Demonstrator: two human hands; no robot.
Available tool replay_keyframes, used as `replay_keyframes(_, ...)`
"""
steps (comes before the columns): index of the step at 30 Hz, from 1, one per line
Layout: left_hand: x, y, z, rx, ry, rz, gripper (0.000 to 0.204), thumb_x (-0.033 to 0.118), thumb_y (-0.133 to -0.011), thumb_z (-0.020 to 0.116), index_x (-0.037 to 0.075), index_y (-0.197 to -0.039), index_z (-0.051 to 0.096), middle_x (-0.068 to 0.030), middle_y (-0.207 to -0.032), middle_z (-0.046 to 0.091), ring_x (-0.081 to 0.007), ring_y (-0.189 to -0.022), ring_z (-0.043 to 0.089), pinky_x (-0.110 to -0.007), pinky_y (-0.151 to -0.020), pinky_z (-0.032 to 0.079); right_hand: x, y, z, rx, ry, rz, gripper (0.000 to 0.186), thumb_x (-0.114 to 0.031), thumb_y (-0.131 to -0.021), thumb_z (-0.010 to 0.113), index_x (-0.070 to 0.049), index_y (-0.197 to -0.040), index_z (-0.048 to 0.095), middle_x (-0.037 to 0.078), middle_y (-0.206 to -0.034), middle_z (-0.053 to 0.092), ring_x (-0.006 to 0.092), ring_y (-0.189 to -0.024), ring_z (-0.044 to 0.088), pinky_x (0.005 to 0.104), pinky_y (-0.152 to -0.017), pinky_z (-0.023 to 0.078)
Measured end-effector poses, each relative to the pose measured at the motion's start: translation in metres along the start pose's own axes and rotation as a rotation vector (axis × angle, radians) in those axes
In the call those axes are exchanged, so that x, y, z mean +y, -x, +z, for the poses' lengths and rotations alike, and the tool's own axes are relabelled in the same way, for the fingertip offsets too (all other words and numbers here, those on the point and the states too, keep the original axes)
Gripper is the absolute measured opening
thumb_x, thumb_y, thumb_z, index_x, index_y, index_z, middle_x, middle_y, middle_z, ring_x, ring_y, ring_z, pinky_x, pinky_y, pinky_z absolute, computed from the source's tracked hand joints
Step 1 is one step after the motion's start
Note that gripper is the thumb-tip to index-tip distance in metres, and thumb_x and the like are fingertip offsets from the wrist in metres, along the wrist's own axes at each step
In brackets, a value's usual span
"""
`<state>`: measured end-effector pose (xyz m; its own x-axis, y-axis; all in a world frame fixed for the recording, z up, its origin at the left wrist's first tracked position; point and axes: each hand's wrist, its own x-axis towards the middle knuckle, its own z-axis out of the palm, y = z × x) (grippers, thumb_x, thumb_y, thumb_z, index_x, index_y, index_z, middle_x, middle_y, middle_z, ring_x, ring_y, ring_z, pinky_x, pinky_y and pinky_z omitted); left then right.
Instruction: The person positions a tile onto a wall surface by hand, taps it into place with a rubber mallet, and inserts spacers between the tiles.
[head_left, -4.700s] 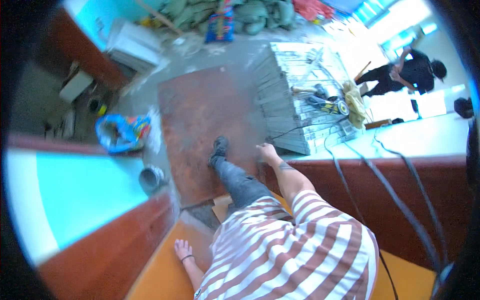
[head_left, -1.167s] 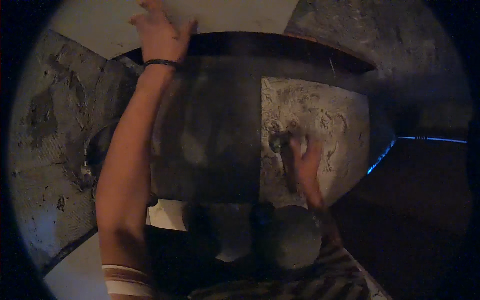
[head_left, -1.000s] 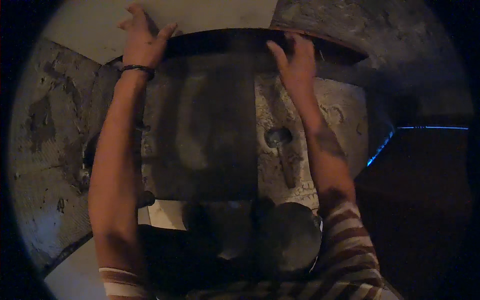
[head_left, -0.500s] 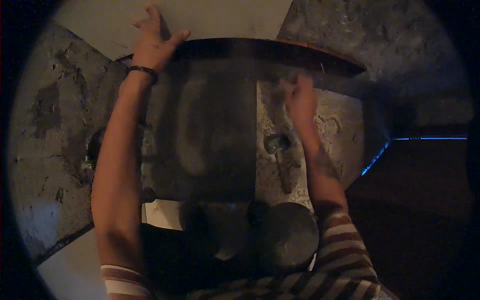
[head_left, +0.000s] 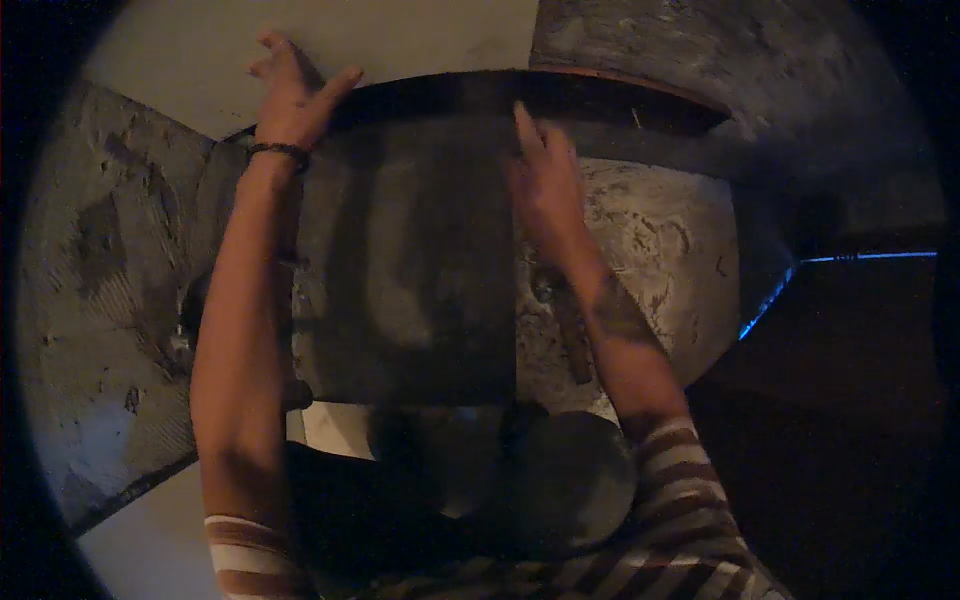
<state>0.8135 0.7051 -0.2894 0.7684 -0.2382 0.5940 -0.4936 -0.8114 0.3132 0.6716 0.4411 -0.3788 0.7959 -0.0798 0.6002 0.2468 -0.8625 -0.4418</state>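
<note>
A large dark grey tile point(head_left: 410, 270) lies flat in front of my knees. My left hand point(head_left: 295, 105), with a dark band on its wrist, is at the far left corner of the tile. Its fingers are spread over a pale tile point(head_left: 420, 40) beyond. My right hand point(head_left: 550, 180) is at the dark tile's right edge, somewhat blurred. Its index finger points toward the far edge, and I see nothing held. A dark strip point(head_left: 450, 95) runs along that far edge. Partly behind my right forearm lies a tool point(head_left: 575, 345) with a dark head and straight handle.
Rough grey floor with ridged mortar point(head_left: 120, 230) extends to the left. Smeared lighter mortar point(head_left: 660, 230) lies right of the dark tile. Farther right, a thin blue-lit edge point(head_left: 870, 256) borders a dark area. Another pale tile point(head_left: 150, 540) is at the lower left.
My right hand has moved left from over the mortar to the dark tile's right edge, its index finger now extended. My left hand stays spread at the far left corner.
</note>
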Motion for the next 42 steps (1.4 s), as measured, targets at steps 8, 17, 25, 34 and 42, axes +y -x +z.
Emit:
replay_keyframes(8,0.011,0.005,-0.026,-0.272,0.134,-0.137,0.107,0.033,-0.075,0.07,0.005,-0.138,-0.012,-0.0233,-0.138,0.023,-0.0293,-0.12,0.038,-0.035,-0.095,0.037,-0.011,-0.03,0.027,-0.061,0.31,0.161,0.068,-0.033,-0.076,0.062,-0.009,-0.133,0.034,0.014,-0.096,0.05,0.0297,-0.084,0.056,0.0431,-0.069,0.046)
replay_keyframes(17,0.016,-0.005,-0.021,-0.13,0.088,-0.127,0.095,0.039,-0.077,0.066,0.0,-0.139,0.006,-0.0303,-0.137,0.024,-0.034,-0.127,0.028,-0.037,-0.102,0.029,0.004,-0.041,0.002,-0.136,-0.102,0.307,0.05,-0.032,-0.08,0.056,-0.006,-0.122,0.047,0.022,-0.105,0.052,0.0417,-0.087,0.056,0.0524,-0.075,0.044)
replay_keyframes(25,0.073,-0.031,0.029,0.376,-0.046,-0.233,0.101,0.056,-0.074,0.057,-0.019,-0.128,0.016,-0.0385,-0.136,0.006,-0.0487,-0.129,0.006,-0.047,-0.108,0.009,0.03,0.205,-0.06,-0.688,0.095,0.56,0.03,-0.028,-0.08,0.054,-0.003,-0.096,0.06,0.02,-0.09,0.062,0.0362,-0.084,0.059,0.0432,-0.072,0.046)
replay_keyframes(34,0.074,-0.062,-0.023,0.318,0.006,-0.511,0.123,0.06,-0.058,0.07,-0.01,-0.135,0.004,-0.0355,-0.138,0.007,-0.0488,-0.129,0.006,-0.051,-0.106,0.009,0.089,0.228,-0.061,-0.899,0.038,0.562,0.031,-0.028,-0.081,0.054,-0.002,-0.098,0.059,0.019,-0.09,0.062,0.0345,-0.083,0.059,0.0406,-0.073,0.046)
replay_keyframes(42,0.093,-0.083,-0.106,0.438,0.571,-0.803,0.135,0.051,-0.048,0.081,-0.001,-0.137,-0.006,-0.0341,-0.139,-0.005,-0.0457,-0.131,-0.005,-0.053,-0.106,0.006,-0.109,-0.084,-0.201,-0.167,-0.537,0.299,0.04,-0.03,-0.084,0.049,0.0,-0.109,0.051,0.009,-0.096,0.054,0.021,-0.081,0.055,0.0313,-0.074,0.046)
